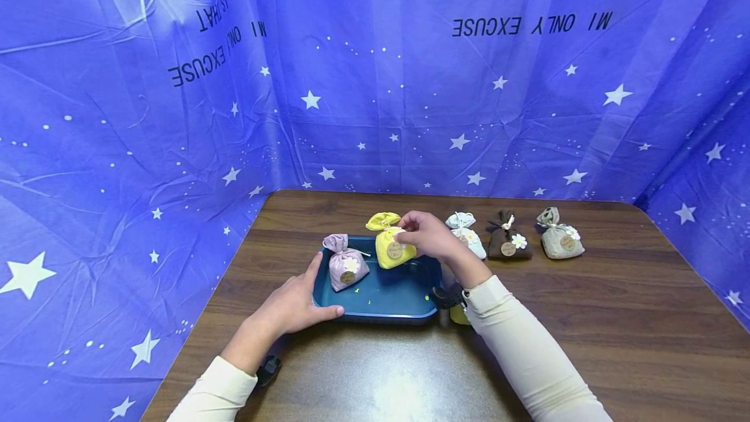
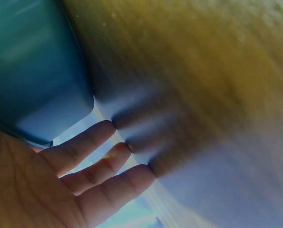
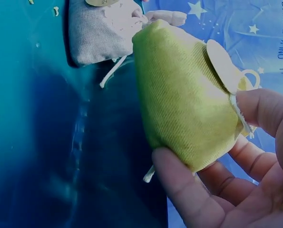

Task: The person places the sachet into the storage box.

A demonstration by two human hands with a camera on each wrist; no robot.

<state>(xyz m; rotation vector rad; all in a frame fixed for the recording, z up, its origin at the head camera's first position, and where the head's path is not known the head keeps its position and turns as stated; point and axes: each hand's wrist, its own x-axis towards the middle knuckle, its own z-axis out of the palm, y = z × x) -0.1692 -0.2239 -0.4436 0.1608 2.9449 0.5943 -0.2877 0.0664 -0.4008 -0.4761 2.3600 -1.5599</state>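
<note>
My right hand (image 1: 430, 234) pinches a small yellow cloth sachet (image 1: 391, 247) over the right part of a blue tray (image 1: 375, 308). The sachet is tied at the neck and bears a round tag and a white flower; in the right wrist view thumb and fingers hold its sides. A lilac sachet (image 1: 347, 271) leans in the tray's left part. My left hand (image 1: 291, 303) rests at the tray's left front corner, thumb along the front rim. In the left wrist view its fingers (image 2: 103, 190) extend fairly straight beside the tray, fingertips right at the table.
Right of the tray stand a white sachet (image 1: 469, 239), a dark brown one (image 1: 508, 243) and a beige one (image 1: 561, 239). Something yellow (image 1: 459, 315) shows partly under my right wrist. Star-printed blue cloth (image 1: 398, 96) surrounds the wooden table (image 1: 633, 318).
</note>
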